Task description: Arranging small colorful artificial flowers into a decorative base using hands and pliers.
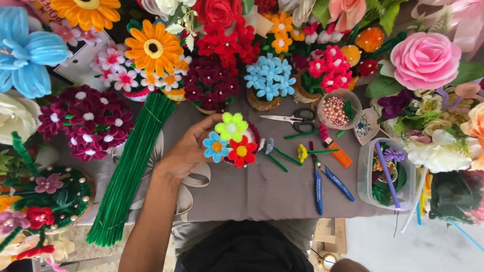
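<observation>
- A small flower pot (237, 143), fitted with green, blue and red blooms, is gripped by the fingers of the left hand (189, 151) above the tabletop (252, 191).
- The right hand is not in view.
- The step is judged to be flower arranging; another stem (302, 152), lying just right of the pot near the scissors (292, 119), would need picking up.

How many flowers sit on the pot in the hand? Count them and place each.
3: a green flower on top, a blue flower lower left by the left hand, a red flower lower right. The pot may hide more.
</observation>
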